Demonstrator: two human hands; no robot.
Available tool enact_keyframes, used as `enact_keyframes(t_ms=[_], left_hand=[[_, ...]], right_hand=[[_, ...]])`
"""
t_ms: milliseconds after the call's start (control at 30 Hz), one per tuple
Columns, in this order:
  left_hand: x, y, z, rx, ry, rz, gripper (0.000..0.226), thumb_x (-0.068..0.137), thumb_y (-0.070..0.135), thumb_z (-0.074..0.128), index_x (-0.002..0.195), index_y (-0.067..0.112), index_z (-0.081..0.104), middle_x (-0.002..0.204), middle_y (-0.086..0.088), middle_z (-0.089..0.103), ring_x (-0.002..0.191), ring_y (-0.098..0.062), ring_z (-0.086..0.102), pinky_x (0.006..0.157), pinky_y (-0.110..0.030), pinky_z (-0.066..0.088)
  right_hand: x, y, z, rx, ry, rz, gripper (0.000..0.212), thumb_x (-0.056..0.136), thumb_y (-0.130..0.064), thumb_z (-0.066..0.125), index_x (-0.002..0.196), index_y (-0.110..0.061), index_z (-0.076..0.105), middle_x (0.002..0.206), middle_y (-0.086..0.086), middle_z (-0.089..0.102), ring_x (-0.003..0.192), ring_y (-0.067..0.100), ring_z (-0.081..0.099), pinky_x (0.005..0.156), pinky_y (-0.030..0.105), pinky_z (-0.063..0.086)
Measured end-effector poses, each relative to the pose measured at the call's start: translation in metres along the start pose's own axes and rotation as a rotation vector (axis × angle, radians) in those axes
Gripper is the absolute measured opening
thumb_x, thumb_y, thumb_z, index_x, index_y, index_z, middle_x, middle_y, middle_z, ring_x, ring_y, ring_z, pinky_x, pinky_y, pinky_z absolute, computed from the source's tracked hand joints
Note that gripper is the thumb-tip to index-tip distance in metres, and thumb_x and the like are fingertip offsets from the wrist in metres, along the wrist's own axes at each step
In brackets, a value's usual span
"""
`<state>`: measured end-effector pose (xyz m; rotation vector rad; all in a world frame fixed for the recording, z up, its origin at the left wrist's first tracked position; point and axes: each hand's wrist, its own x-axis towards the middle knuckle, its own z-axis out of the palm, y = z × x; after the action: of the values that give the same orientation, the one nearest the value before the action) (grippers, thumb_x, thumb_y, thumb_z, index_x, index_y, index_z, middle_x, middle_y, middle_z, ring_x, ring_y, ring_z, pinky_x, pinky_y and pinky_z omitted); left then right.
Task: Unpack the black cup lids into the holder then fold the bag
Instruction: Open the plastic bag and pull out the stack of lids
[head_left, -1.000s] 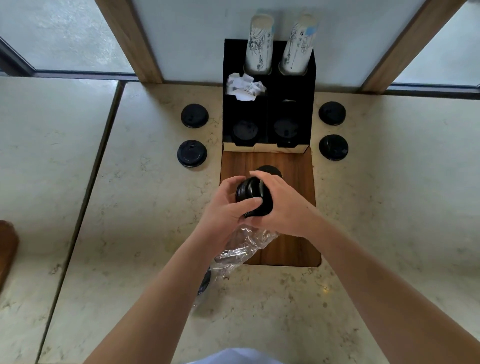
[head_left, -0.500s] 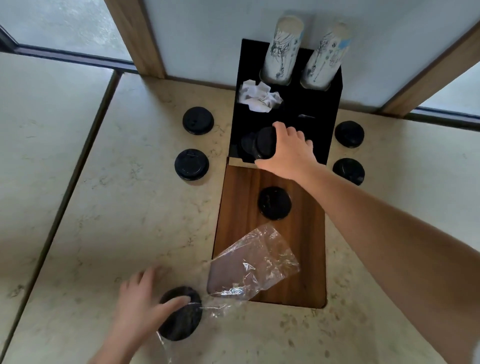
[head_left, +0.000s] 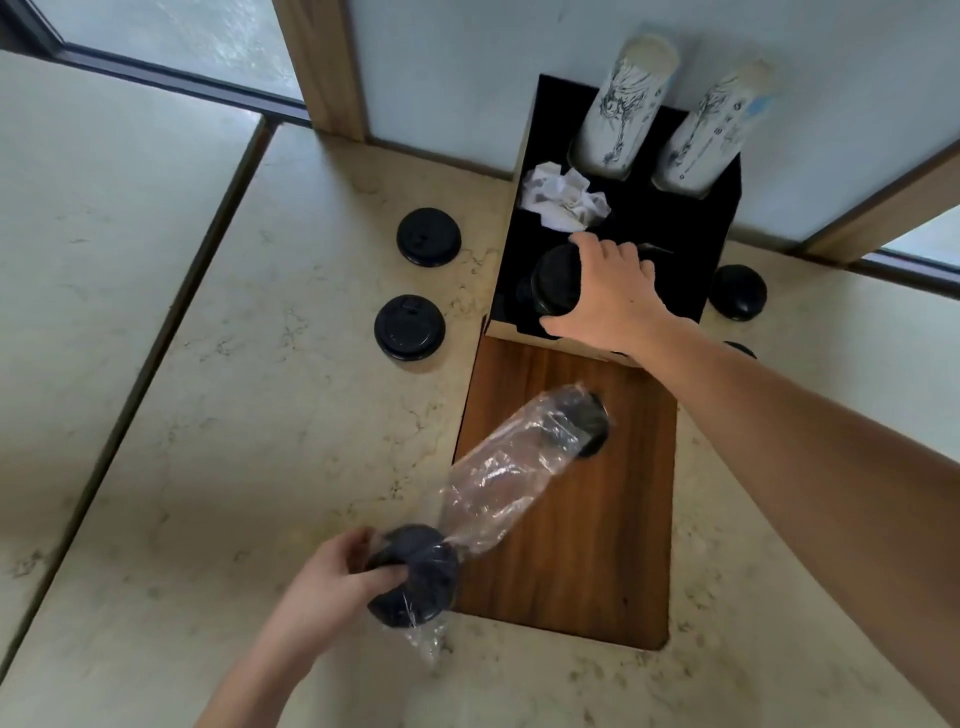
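Two bare hands work apart: the right hand (head_left: 610, 296) reaches forward over the black holder (head_left: 719, 249), its fingers (head_left: 618, 254) wrapped around a stack of black lids (head_left: 556, 280) at the holder's front left slot, while the left hand (head_left: 332, 582) sits low on the marble tabletop (head_left: 234, 415), fingers closed on one black lid (head_left: 415, 582) that lies inside the clear plastic bag (head_left: 509, 467). One more lid (head_left: 595, 423) rests on the wooden board (head_left: 597, 545) under the bag's open end. Two loose lids (head_left: 428, 236) lie left of the holder and two show at its right, one mostly hidden by the forearm. Two printed cup stacks (head_left: 626, 104) and one crumpled paper (head_left: 563, 202) sit in the holder. Half a second ago the bag lay flatter and the left hand was lower in view; it has since drawn up with the lid.
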<state>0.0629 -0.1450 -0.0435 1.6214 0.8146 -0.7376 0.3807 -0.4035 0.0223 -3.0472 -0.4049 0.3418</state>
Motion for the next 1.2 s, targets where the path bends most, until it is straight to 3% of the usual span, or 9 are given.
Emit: enact_keyframes(t_ms=[100,300,500,600,767,900,1033,1100,1200], left_hand=[[0.019,0.014,0.003,-0.236,-0.051,-0.013,0.084,0.058,0.029,0.088,0.136,0.013,0.061,0.119,-0.008,0.078,0.102,-0.028,0.077,0.083,-0.043,0.061],[0.036,0.036,0.014,-0.386,-0.143,-0.009,0.083,0.049,0.025,0.092,0.127,0.016,0.064,0.108,-0.008,0.081,0.089,-0.031,0.081,0.062,-0.038,0.064],[0.04,0.007,0.012,-0.501,-0.175,-0.051,0.079,0.048,0.018,0.089,0.125,0.017,0.068,0.111,-0.014,0.08,0.09,-0.043,0.079,0.059,-0.046,0.063],[0.04,0.005,0.011,-0.571,-0.198,-0.038,0.067,0.059,0.015,0.088,0.123,0.016,0.07,0.113,-0.017,0.079,0.092,-0.045,0.078,0.059,-0.047,0.064],[0.041,0.023,0.012,-0.594,-0.158,-0.005,0.065,0.065,0.016,0.085,0.127,0.016,0.066,0.114,-0.013,0.08,0.099,-0.039,0.078,0.068,-0.045,0.065],[0.038,0.034,0.006,-0.512,-0.134,0.043,0.073,0.065,0.021,0.085,0.134,0.016,0.06,0.122,-0.009,0.077,0.1,-0.029,0.079,0.073,-0.042,0.064],[0.029,0.043,-0.002,-0.348,-0.166,0.12,0.062,0.066,0.017,0.083,0.126,0.022,0.069,0.116,-0.003,0.08,0.106,-0.03,0.076,0.087,-0.05,0.062],[0.022,0.047,-0.006,-0.276,-0.211,0.178,0.051,0.068,0.015,0.082,0.116,0.028,0.075,0.111,0.0,0.082,0.107,-0.029,0.076,0.08,-0.038,0.062],[0.008,0.05,-0.012,-0.208,-0.228,0.201,0.05,0.066,0.015,0.082,0.113,0.033,0.075,0.11,0.0,0.082,0.108,-0.027,0.074,0.091,-0.043,0.059]], right_hand=[[0.011,-0.002,-0.009,-0.042,-0.154,-0.232,0.102,0.07,-0.038,0.081,0.154,-0.024,0.025,0.152,0.011,0.037,0.138,0.038,0.033,0.109,0.053,0.035],[0.029,-0.001,-0.017,-0.233,-0.297,-0.364,0.111,0.075,-0.006,0.072,0.16,-0.039,0.009,0.168,0.009,0.01,0.152,0.036,0.012,0.117,0.056,0.024],[0.026,0.005,-0.008,-0.175,-0.211,-0.108,0.105,0.075,-0.069,0.063,0.158,-0.022,0.019,0.154,0.009,0.043,0.139,0.032,0.045,0.117,0.061,0.016],[0.027,-0.003,-0.003,-0.22,-0.234,-0.038,0.106,0.076,-0.08,0.059,0.155,-0.017,0.029,0.15,0.011,0.049,0.136,0.034,0.048,0.117,0.065,0.015],[0.02,-0.016,-0.01,-0.172,-0.178,0.012,0.091,0.083,-0.066,0.067,0.153,-0.018,0.035,0.151,0.011,0.046,0.137,0.035,0.046,0.113,0.061,0.027],[-0.022,-0.028,-0.019,0.352,0.075,-0.147,0.04,0.097,-0.035,0.061,0.134,-0.02,0.059,0.115,-0.004,0.064,0.104,0.014,0.065,0.085,0.025,0.05],[-0.063,-0.033,-0.013,0.386,-0.222,-0.129,0.032,0.103,-0.012,0.048,0.121,-0.024,0.07,0.103,-0.012,0.069,0.092,0.003,0.064,0.077,0.016,0.049],[-0.08,-0.026,-0.01,0.502,-0.204,0.005,0.037,0.1,-0.003,0.041,0.115,-0.02,0.071,0.106,-0.004,0.072,0.095,0.008,0.069,0.08,0.021,0.056],[-0.109,-0.011,-0.007,0.666,-0.337,0.151,0.031,0.1,0.005,0.043,0.104,-0.008,0.071,0.092,0.017,0.073,0.075,0.018,0.075,0.064,0.023,0.063]])
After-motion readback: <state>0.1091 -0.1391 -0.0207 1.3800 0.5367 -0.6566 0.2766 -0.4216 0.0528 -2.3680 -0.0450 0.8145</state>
